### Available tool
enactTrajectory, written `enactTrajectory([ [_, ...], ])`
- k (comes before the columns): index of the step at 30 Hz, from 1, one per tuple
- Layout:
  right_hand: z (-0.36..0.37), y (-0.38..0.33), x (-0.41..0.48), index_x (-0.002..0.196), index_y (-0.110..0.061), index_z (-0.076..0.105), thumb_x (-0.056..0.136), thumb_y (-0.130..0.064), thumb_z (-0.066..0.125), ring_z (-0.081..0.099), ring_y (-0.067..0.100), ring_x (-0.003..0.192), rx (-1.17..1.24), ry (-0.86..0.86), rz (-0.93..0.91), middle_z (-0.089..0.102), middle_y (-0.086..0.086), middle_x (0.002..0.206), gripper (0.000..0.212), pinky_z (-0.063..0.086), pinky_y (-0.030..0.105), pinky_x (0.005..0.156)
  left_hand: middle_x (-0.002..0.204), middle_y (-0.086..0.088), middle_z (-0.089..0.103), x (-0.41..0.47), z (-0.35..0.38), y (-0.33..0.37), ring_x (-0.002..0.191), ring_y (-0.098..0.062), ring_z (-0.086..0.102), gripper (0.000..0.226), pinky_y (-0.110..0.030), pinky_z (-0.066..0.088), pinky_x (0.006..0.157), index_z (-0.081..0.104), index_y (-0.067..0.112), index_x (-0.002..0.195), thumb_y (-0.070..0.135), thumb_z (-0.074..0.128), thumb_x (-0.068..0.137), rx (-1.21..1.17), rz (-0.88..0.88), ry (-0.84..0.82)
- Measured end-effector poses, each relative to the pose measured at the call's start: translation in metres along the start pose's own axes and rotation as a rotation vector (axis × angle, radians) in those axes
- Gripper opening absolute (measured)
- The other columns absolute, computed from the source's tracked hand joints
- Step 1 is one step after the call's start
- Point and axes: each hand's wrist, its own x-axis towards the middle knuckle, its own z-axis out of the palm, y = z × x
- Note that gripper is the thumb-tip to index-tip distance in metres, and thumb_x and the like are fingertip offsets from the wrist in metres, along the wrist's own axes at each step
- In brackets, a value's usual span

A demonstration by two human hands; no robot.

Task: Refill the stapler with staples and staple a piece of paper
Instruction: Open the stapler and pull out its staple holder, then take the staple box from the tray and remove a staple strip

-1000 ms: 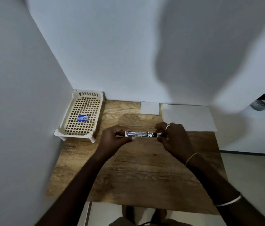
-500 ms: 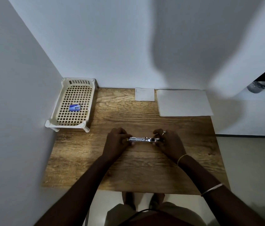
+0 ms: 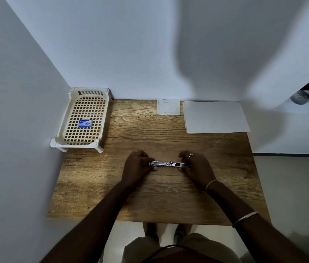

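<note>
A slim metal stapler (image 3: pixel 167 164) lies lengthwise just above or on the wooden table (image 3: pixel 149 202), near its middle, with its shiny staple channel showing. My left hand (image 3: pixel 137 167) grips its left end and my right hand (image 3: pixel 197 166) grips its right end. A small blue staple box (image 3: pixel 85 123) lies in the cream lattice tray (image 3: pixel 65 118) at the back left. A large white sheet of paper (image 3: pixel 215 116) lies flat at the back right, with a small white square paper (image 3: pixel 168 107) beside it.
The table stands in a corner, with white walls along its left and back edges. The tray sits against the left wall. The table's right edge drops to a pale floor (image 3: pixel 292 186). My feet show below the front edge.
Both hands have come down and toward me with the stapler, from raised over the table's middle to low at the tabletop. The camera has tilted downward.
</note>
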Motion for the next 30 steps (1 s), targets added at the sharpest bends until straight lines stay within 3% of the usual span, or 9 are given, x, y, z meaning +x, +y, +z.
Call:
enactTrajectory([
  [10, 0.004, 0.005, -0.002, 0.114, -0.025, 0.067, 0.071, -0.018, 0.086, 0.066, 0.017, 0.081, 0.04, 0.001, 0.01, 0.071, -0.003, 0.091, 0.047, 0.053, 0.032, 0.075, 0.094, 0.002, 0.062, -0.001, -0.002, 0.0, 0.091, -0.018, 0.056, 0.04, -0.036, 0.047, 0.073, 0.082, 0.024, 0.106, 0.036, 0.091, 0.07, -0.025, 0.014, -0.011],
  [16, 0.004, 0.007, -0.002, 0.128, -0.031, 0.06, 0.077, -0.036, 0.082, 0.062, 0.014, 0.095, -0.004, -0.055, 0.031, 0.068, -0.008, 0.104, 0.056, 0.052, 0.035, 0.085, 0.097, 0.009, 0.055, -0.001, -0.003, -0.002, 0.095, -0.015, 0.053, 0.052, -0.028, 0.037, 0.071, 0.076, 0.023, 0.118, 0.042, 0.089, 0.071, -0.006, 0.039, -0.028],
  [19, -0.002, 0.004, -0.003, 0.13, -0.027, 0.061, 0.083, -0.044, 0.075, 0.06, 0.013, 0.104, -0.016, -0.015, 0.023, 0.068, -0.006, 0.114, 0.053, 0.051, 0.035, 0.089, 0.104, 0.007, 0.059, -0.004, -0.014, -0.009, 0.099, -0.013, 0.054, 0.064, -0.029, 0.043, 0.078, 0.072, 0.024, 0.125, 0.053, 0.085, 0.069, -0.046, 0.071, -0.037],
  [22, -0.012, -0.009, 0.01, 0.124, -0.024, 0.066, 0.091, -0.048, 0.063, 0.062, 0.012, 0.103, 0.025, 0.06, 0.009, 0.07, -0.006, 0.113, 0.041, 0.046, 0.028, 0.086, 0.106, 0.005, 0.063, -0.006, -0.036, -0.016, 0.099, -0.013, 0.059, 0.065, -0.03, 0.05, 0.081, 0.072, 0.021, 0.124, 0.054, 0.084, 0.069, -0.121, 0.106, 0.033],
  [26, -0.021, -0.051, 0.045, 0.117, -0.023, 0.068, 0.091, -0.04, 0.069, 0.065, 0.014, 0.1, 0.098, 0.134, -0.043, 0.072, -0.003, 0.109, 0.031, 0.05, 0.03, 0.086, 0.107, 0.007, 0.067, 0.0, -0.079, -0.025, 0.089, -0.01, 0.063, 0.051, -0.026, 0.049, 0.076, 0.073, 0.019, 0.12, 0.034, 0.089, 0.074, -0.19, 0.054, 0.198],
  [30, -0.013, -0.1, 0.087, 0.111, -0.017, 0.072, 0.089, -0.034, 0.074, 0.069, 0.02, 0.1, 0.162, 0.148, -0.146, 0.075, 0.003, 0.106, 0.027, 0.051, 0.031, 0.088, 0.111, 0.008, 0.072, 0.01, -0.126, -0.042, 0.095, -0.008, 0.065, 0.038, -0.025, 0.052, 0.081, 0.073, 0.02, 0.117, 0.036, 0.082, 0.084, -0.228, -0.003, 0.353],
])
